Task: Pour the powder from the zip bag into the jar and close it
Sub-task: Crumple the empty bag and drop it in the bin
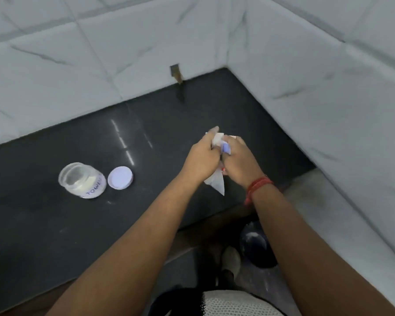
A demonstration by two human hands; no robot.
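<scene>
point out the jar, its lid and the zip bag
jar [82,180]: head view, on its open mouth
lid [120,178]: head view, middle of its top
zip bag [217,182]: head view, on the corner hanging below the hands

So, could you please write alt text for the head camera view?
Both hands, left hand and right hand, grip a small zip bag above a dark counter. To the left stand an open jar and its lid beside it.

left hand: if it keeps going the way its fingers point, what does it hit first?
The left hand, gripping the zip bag, points up-right toward the back corner. Beyond the bag, only bare counter, then likely the tiled wall. Depth is unclear.
</scene>
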